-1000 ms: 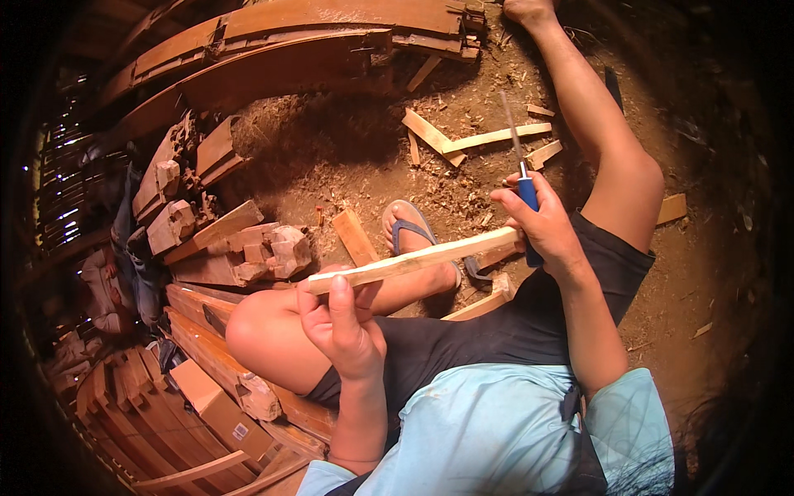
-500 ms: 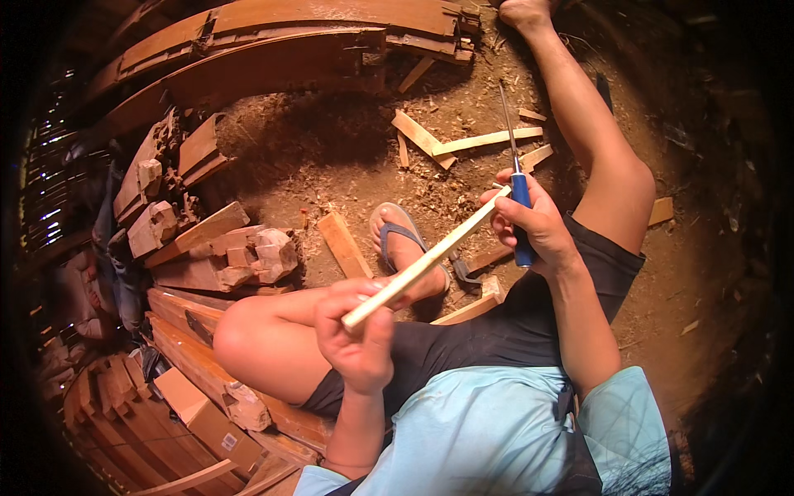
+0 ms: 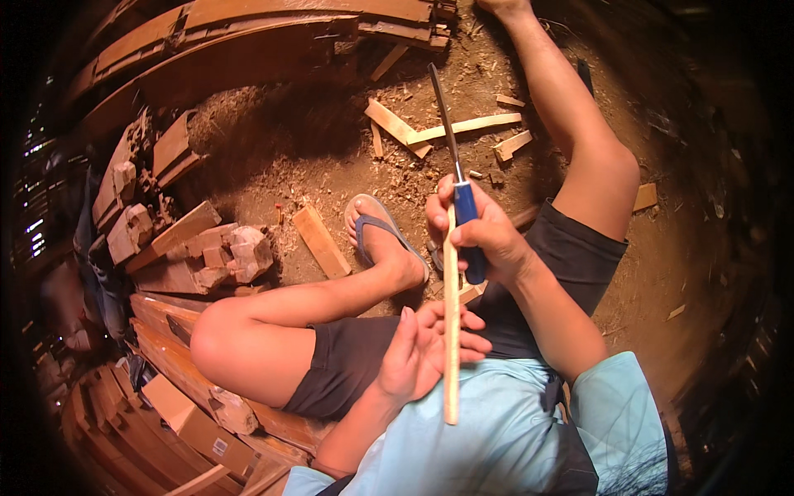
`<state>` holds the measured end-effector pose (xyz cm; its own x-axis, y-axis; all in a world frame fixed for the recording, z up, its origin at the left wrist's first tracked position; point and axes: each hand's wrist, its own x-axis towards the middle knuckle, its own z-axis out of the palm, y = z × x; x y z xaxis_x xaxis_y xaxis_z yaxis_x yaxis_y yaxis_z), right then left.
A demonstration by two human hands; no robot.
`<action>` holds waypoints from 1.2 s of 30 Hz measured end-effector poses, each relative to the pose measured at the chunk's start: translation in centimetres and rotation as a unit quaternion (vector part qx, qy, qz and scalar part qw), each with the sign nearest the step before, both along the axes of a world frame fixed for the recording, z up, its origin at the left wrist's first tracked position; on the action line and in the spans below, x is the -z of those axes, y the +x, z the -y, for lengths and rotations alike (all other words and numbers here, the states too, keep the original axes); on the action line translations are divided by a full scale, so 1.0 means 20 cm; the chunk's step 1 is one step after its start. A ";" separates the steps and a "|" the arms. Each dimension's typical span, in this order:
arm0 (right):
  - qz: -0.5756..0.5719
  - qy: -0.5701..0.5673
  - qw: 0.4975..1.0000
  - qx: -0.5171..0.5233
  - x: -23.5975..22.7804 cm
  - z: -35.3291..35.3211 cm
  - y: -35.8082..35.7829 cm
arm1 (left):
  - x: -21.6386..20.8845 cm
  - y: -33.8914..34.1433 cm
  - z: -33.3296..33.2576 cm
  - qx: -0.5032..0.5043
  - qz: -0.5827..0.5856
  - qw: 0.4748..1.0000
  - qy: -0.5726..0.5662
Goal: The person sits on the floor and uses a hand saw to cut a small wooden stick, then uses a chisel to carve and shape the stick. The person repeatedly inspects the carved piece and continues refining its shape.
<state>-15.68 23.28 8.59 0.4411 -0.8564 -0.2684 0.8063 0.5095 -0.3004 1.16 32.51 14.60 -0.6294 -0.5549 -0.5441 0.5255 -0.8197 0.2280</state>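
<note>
My right hand (image 3: 496,236) is closed round the blue handle of a chisel (image 3: 466,202), whose long metal blade points up and away. The same hand also pinches the far end of a slim pale wood strip (image 3: 451,355) alongside the handle. The strip runs almost straight back toward my light blue shirt. Below it my left hand (image 3: 416,354) lies open, palm up with fingers spread. Those fingers pass behind the strip, and whether they touch it I cannot tell.
Pale offcuts (image 3: 397,124) and shavings litter the dirt floor ahead. A short board (image 3: 321,241) lies beside my sandalled foot (image 3: 385,240). Rough timber blocks (image 3: 198,256) are piled to the left, with long planks (image 3: 223,62) at the back. A cardboard box (image 3: 211,438) stands lower left.
The wood strip has swung from slanting to nearly upright in view. My left hand has let go of its near end and opened. The chisel has shifted left and tilts more to the left.
</note>
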 end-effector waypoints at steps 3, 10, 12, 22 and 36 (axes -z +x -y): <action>-0.052 -0.018 0.998 -0.037 0.00 -0.05 0.07 | -0.03 -0.02 -0.05 -0.048 -0.170 0.980 0.092; -0.121 -0.036 0.992 -0.022 -0.04 -0.04 0.11 | -0.14 0.07 -0.09 0.011 -0.024 0.996 0.090; -0.201 -0.047 0.978 -0.008 -0.03 0.01 0.13 | -0.07 0.07 -0.11 0.005 0.084 0.993 0.082; -0.438 0.142 0.885 -0.067 0.14 0.00 0.09 | 0.20 -0.09 0.26 -0.171 0.272 0.940 0.117; -0.664 -0.027 0.706 -0.243 0.21 -0.20 -0.11 | 0.73 -0.15 0.30 -0.008 0.356 0.918 0.174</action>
